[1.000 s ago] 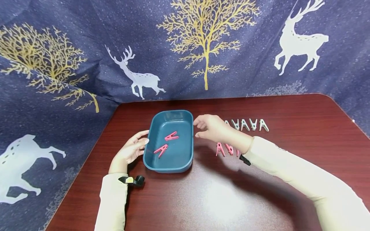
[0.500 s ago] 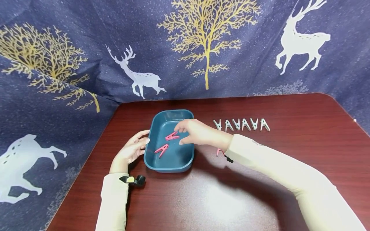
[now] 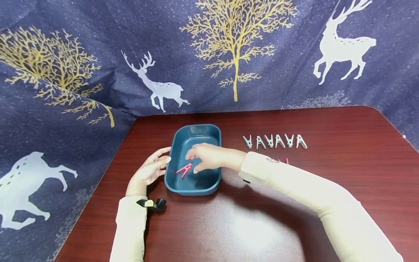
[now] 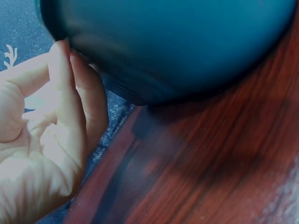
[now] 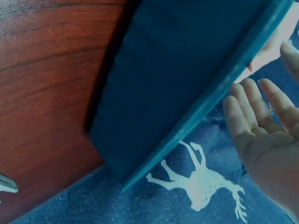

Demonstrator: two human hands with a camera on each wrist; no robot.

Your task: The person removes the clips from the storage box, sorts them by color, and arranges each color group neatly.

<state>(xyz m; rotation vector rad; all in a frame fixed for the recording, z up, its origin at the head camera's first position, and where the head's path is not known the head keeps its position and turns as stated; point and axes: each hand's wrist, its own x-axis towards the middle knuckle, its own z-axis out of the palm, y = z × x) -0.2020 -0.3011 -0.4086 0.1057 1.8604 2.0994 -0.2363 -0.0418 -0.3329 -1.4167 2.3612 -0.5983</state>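
A blue plastic bin (image 3: 193,191) stands on the table, tilted large in both wrist views. My left hand (image 3: 152,166) holds its left rim, thumb at the edge and fingers along the outer wall. My right hand (image 3: 207,156) hovers over the bin from the right; in the right wrist view its fingers (image 5: 252,100) are loosely bent, the thumb stands apart, and nothing shows between them. A pink clothespin (image 3: 184,169) lies inside the bin, just left of my right fingertips. Whatever lies under the right hand is hidden.
Several pale clothespins (image 3: 278,141) form a row at the back right of the dark red table (image 3: 183,233). The tip of a pink one (image 3: 287,160) peeks out behind my right sleeve (image 3: 294,185). A patterned cloth (image 3: 203,87) hangs behind.
My right hand has moved left from beside the bin's right rim to over its inside, covering one of the two pink clothespins there. The left hand stays at the rim.
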